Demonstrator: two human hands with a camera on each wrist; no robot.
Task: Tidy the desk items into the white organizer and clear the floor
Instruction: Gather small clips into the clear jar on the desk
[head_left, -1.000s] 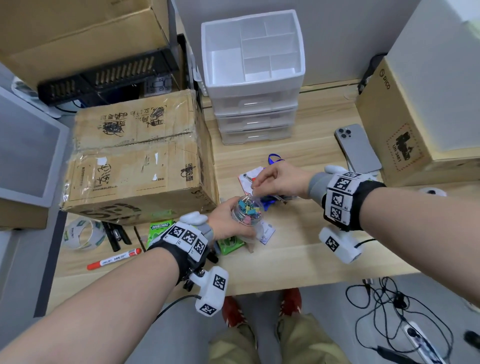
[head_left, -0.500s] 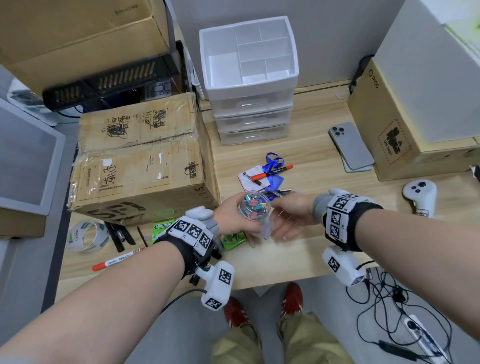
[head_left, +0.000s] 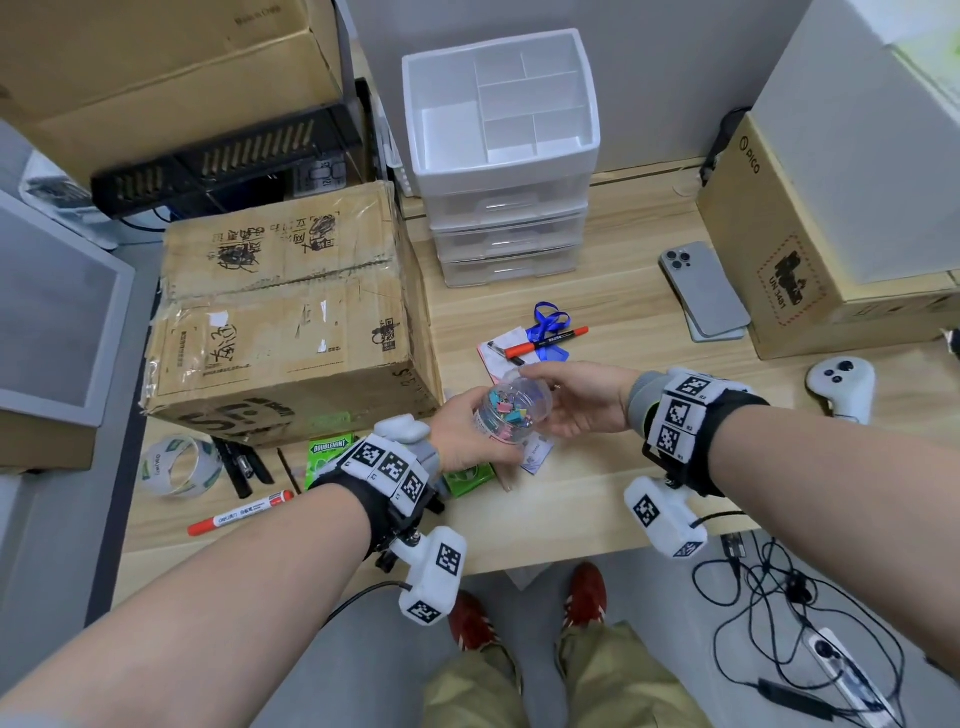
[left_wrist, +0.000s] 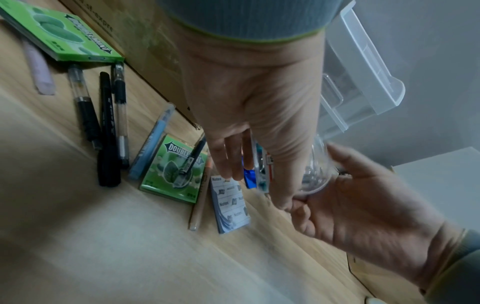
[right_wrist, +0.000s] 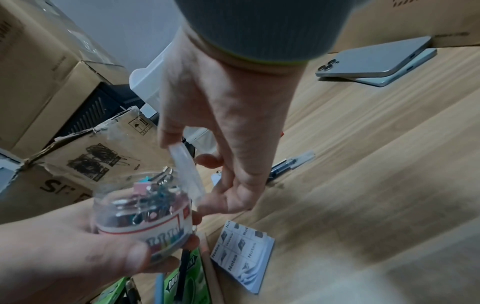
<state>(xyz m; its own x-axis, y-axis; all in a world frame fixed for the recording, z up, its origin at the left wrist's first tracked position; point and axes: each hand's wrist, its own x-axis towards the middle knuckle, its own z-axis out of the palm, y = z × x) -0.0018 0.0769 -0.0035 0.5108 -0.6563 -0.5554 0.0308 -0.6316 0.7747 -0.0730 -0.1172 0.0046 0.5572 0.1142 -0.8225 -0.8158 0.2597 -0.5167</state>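
My left hand (head_left: 470, 434) grips a clear jar of coloured binder clips (head_left: 511, 415) above the desk's front edge. My right hand (head_left: 571, 400) pinches the jar's clear lid (right_wrist: 187, 174) and holds it tilted at the jar's mouth (right_wrist: 142, 214); the mouth is still uncovered. The white organizer (head_left: 498, 176) stands at the back of the desk with its top compartments bare. A red marker (head_left: 545, 342) and a blue lanyard (head_left: 550, 316) lie just beyond my hands.
A big cardboard box (head_left: 291, 312) stands to the left. In front of it lie a tape roll (head_left: 179, 465), pens (left_wrist: 106, 131), gum packs (left_wrist: 176, 170), a notes pad (right_wrist: 241, 253) and another red marker (head_left: 239, 512). Phones (head_left: 704, 291) and a controller (head_left: 839, 387) lie right. Cables (head_left: 779, 623) trail on the floor.
My right hand left the jar's mouth, dipped beside the jar, and now holds the clear lid against the rim. My left hand kept its grip on the jar.
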